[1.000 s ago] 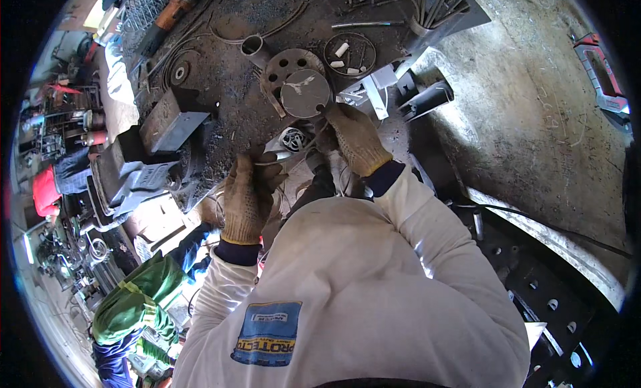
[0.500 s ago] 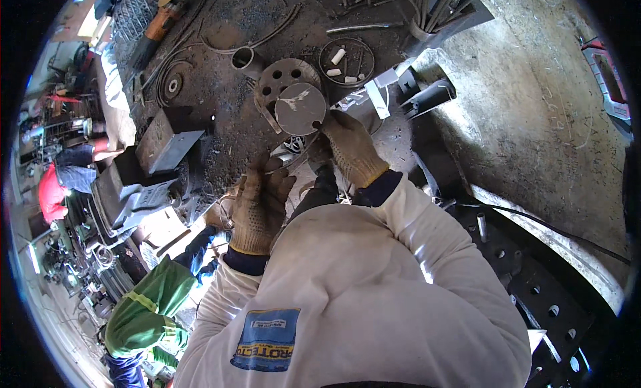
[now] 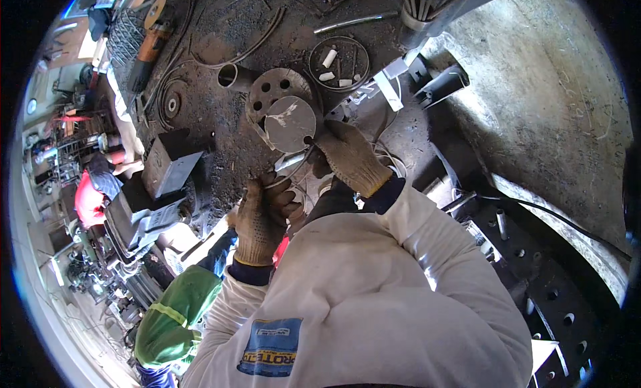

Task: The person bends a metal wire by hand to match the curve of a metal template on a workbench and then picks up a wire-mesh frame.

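Both my hands wear brown knitted work gloves. My right hand (image 3: 352, 158) is closed at the right edge of a round flat metal disc (image 3: 290, 125), beside a small dark hole near its rim. My left hand (image 3: 259, 222) is closed lower down, around a thin grey wire (image 3: 278, 183). From there the wire curves up toward the hole and the right fingertips; whether it passes through the hole I cannot tell. Behind the disc, partly covered by it, sits a larger round plate with several holes (image 3: 280, 82).
Beyond the plate lie a short pipe piece (image 3: 234, 76) and a ring holding white chalk-like sticks (image 3: 339, 64). An angle grinder (image 3: 148, 51) rests far left. A can of metal rods (image 3: 417, 21) stands far right. A person in green (image 3: 175, 314) is at lower left.
The whole view has shifted slightly, so the bench things appear a little lower. Both hands keep nearly the same hold by the disc and the wire.
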{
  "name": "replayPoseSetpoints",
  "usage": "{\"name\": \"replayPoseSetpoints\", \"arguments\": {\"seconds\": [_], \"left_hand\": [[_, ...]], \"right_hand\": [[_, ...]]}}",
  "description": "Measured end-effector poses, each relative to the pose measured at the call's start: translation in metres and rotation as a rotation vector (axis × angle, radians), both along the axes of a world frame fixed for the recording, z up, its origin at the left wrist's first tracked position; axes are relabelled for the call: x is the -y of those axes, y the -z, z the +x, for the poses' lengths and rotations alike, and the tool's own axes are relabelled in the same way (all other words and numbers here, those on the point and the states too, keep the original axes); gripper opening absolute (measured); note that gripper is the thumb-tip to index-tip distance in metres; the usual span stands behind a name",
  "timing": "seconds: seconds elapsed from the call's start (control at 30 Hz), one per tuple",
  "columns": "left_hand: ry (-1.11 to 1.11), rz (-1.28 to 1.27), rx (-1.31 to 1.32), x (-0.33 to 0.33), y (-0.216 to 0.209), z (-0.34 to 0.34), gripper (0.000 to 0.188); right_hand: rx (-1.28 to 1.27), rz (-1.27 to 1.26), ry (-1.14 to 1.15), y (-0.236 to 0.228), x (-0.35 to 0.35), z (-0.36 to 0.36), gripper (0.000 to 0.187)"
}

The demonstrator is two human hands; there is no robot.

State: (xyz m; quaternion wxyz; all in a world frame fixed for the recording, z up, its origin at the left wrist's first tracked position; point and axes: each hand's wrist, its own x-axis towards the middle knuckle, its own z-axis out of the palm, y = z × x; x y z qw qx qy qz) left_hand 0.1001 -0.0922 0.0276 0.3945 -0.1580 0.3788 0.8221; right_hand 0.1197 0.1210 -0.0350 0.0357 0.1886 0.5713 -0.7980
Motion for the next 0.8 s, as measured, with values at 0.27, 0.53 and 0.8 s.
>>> {"name": "replayPoseSetpoints", "arguments": {"seconds": [0.27,0.53,0.8], "left_hand": [[-0.049,-0.019,0.013,-0.002,0.003,0.000,0.052],[-0.101,-0.288,-0.090,-0.011,0.002,0.006,0.054],[-0.011,-0.556,-0.119,-0.003,-0.010,-0.009,0.045]], "right_hand": [[0.015,-0.130,0.004,0.003,-0.001,-0.002,0.028],[0.040,0.019,-0.035,-0.011,-0.006,0.001,0.025],[-0.020,-0.084,-0.208,-0.025,-0.005,0.009,0.028]]}}
